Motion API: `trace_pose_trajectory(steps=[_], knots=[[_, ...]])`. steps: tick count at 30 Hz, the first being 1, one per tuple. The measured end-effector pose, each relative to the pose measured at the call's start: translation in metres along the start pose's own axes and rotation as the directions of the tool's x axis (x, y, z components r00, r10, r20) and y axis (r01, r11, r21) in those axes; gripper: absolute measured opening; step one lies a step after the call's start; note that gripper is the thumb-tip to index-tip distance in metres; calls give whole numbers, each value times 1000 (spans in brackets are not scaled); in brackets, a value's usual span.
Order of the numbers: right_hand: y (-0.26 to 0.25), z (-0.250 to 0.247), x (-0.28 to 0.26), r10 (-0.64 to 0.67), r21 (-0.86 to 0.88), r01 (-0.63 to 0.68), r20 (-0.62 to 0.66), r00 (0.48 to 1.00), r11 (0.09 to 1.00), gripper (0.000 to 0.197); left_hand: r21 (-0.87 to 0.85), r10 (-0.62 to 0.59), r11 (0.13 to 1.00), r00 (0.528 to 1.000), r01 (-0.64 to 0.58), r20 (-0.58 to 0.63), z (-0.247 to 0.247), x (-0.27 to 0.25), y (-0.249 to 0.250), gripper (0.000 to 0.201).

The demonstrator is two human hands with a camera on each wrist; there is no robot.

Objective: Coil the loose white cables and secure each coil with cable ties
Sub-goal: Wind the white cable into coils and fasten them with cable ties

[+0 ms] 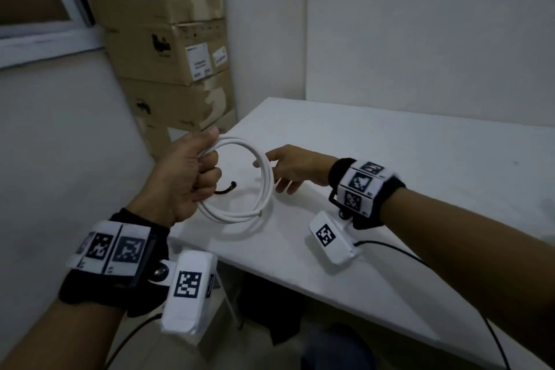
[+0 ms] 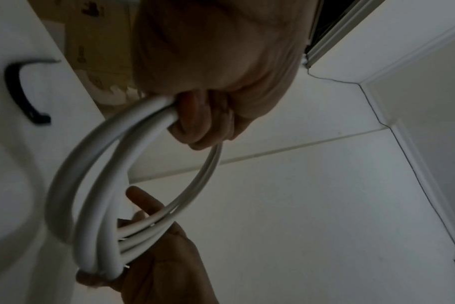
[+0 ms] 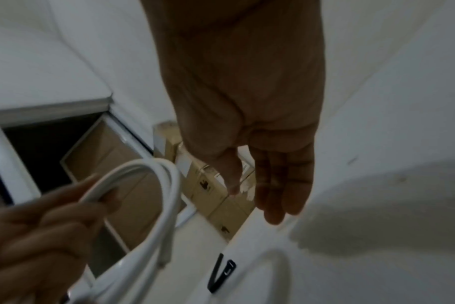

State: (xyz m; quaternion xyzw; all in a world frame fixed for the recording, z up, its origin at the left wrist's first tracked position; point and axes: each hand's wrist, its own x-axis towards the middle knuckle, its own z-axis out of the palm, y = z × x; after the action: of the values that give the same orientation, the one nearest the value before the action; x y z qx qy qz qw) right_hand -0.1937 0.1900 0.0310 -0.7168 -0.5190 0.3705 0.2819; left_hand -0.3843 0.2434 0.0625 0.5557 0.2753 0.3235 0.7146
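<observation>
Left hand [image 1: 186, 177] clenched round white cable coil [image 1: 237, 141], above the table [image 1: 390, 174] left corner. Right hand [image 1: 295, 168] fingers released. Suggest pinching the loops together while right fetches black tie [image 1: 226, 188] off table.
</observation>
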Motion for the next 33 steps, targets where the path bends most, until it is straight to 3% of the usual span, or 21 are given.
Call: trace_pose_trajectory(steps=[5,11,14,17,19,22,24,28,33], knots=[[-27,27,43,30,-257,20,187,982,966,48,49,-24,998,997,27,-68,-30,2,0,37],[-33,38,48,36,-600,62,150,988,798,29,31,-60,998,995,63,-74,-37,4,-2,35],[-20,20,30,30,-579,34,101,994,814,23,26,-74,997,996,75,-52,-28,7,-4,36],[-14,-15,-9,-24,-535,11,-17,1000,845,9,27,-83,996,997,83,2,-4,9,-6,36],[-16,-39,-48,-94,-524,5,-143,985,852,11,37,-74,997,996,72,50,17,9,-8,35],[-21,-68,-120,-229,-523,25,-329,916,852,15,37,-82,996,987,77,135,54,11,-12,36],[-22,-78,-170,-285,-517,50,-386,877,854,15,36,-103,995,978,98,183,82,10,-13,41],[-11,-75,-252,-241,-600,43,-254,937,799,15,94,-120,991,952,98,283,148,-1,-15,50],[27,-67,-297,-122,-665,-2,-140,983,746,18,224,-106,975,903,12,417,233,-33,-20,54]])
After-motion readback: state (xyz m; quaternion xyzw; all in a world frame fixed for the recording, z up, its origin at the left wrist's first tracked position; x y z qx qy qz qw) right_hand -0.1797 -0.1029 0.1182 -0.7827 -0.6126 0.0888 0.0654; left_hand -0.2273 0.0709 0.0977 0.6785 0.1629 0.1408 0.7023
